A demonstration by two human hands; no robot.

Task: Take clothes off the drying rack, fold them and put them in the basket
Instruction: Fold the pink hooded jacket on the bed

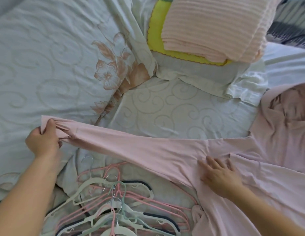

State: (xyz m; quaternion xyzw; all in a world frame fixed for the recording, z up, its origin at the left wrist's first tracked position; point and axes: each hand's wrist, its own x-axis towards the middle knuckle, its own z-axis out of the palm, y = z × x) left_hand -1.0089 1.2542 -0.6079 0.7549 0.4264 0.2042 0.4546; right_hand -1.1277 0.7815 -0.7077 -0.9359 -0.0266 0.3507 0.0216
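Gripping the cuff, the left hand (43, 142) at 9 o'clock has its fingers curled round the bunched end of the sleeve (131, 143) and draws it out taut. The right hand (220, 176) at 4 o'clock lies flat with straight, spread fingers on the pink top (267, 159) where sleeve meets body. The point seems to be this: one hand pins the garment down so the other can stretch the sleeve smooth before folding it across. The top itself lies spread on the bed cover (46, 65), its body from 3 to 5 o'clock and its sleeve reaching across the middle towards 9. It is off the rack but not yet folded.

Nearest, at 6 o'clock, a loose heap of hangers (114, 206) in pink, white, pale green and dark colours lies just below the sleeve. The hem of the top touches the heap's right edge. I judge the hooks could snag the fabric if the sleeve is swung low over them.

Beyond the sleeve the flower-patterned cover gives room for folding. Farther off, at 12 to 1 o'clock, a pale folded cloth (199, 72) lies under a yellow cloth (156, 31), and a folded ribbed pink cloth (213, 26) sits on top of that. Striped fabric (288, 28) shows at 2 o'clock. Neither basket nor drying rack is in sight.
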